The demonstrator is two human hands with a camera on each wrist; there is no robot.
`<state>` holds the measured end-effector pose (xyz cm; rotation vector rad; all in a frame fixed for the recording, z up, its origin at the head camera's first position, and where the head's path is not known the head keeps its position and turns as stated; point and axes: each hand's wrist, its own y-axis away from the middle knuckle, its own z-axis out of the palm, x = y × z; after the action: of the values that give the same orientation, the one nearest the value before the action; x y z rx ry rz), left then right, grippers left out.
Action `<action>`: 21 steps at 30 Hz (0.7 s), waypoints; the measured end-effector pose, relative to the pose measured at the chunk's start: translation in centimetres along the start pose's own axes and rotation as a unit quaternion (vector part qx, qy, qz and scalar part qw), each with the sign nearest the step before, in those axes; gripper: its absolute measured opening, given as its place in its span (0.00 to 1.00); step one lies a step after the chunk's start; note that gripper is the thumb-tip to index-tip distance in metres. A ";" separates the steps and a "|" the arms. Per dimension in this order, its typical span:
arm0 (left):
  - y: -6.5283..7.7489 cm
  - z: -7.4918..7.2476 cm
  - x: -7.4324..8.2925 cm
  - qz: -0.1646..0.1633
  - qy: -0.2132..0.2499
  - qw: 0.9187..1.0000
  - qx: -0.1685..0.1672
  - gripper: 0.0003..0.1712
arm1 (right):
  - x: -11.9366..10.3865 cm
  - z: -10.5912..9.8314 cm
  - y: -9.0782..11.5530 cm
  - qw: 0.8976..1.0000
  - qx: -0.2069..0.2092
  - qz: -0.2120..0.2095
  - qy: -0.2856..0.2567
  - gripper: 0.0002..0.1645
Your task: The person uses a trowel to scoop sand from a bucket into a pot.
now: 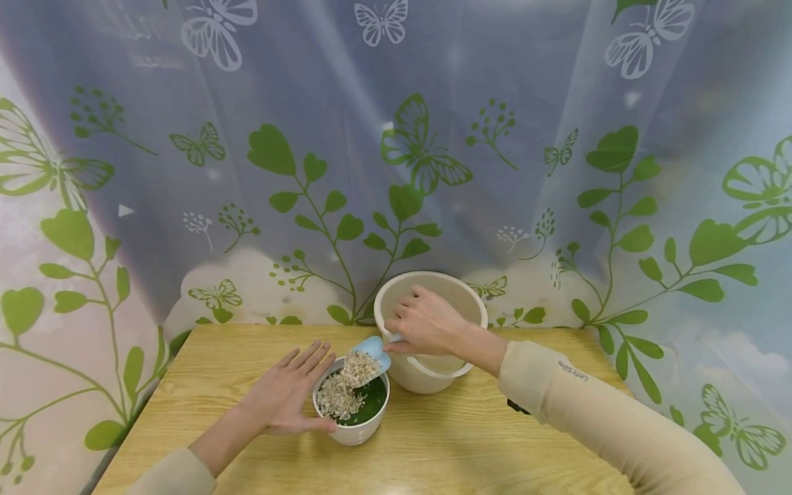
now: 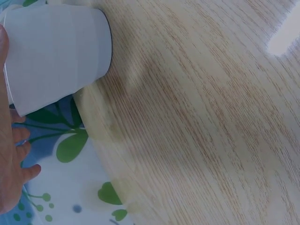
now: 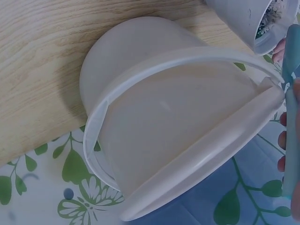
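Observation:
My right hand grips the handle of a light blue scoop, and in the right wrist view the same teal-looking handle lies at the right edge. Pale, coarse granules fill the scoop, which tilts over a small white pot. Inside the pot, similar granules cover the left part, and a dark green surface shows at the right. My left hand is beside the pot with fingers extended, its thumb at the rim. In the left wrist view, the hand partly overlaps the white pot.
A larger cream bucket stands behind and right of the pot, its handle hanging down at the front. Both stand on a wooden table. A curtain with butterflies and leaves hangs right behind the table edge.

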<state>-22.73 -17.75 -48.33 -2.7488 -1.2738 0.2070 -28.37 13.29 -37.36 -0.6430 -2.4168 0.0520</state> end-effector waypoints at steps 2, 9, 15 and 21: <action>0.0 0.0 0.0 0.000 0.001 1.000 0.000 0.71 | 0.0 -0.2 -0.1 1.000 -0.010 0.001 -0.001 0.28; 0.0 0.1 0.0 0.001 0.002 1.000 0.001 0.71 | 0.0 -0.3 -0.1 1.000 -0.025 -0.002 0.008 0.28; 0.0 0.2 0.0 0.000 0.004 1.000 0.001 0.71 | 0.0 -0.7 -0.2 0.999 -0.041 -0.009 0.020 0.28; 0.1 0.1 0.0 0.001 0.005 1.000 0.002 0.70 | -0.1 -1.2 -0.2 0.997 -0.062 -0.018 0.039 0.30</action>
<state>-22.72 -17.82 -48.45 -2.7446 -1.2662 0.1961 -27.74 12.90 -36.40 -0.6451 -2.3682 -0.1357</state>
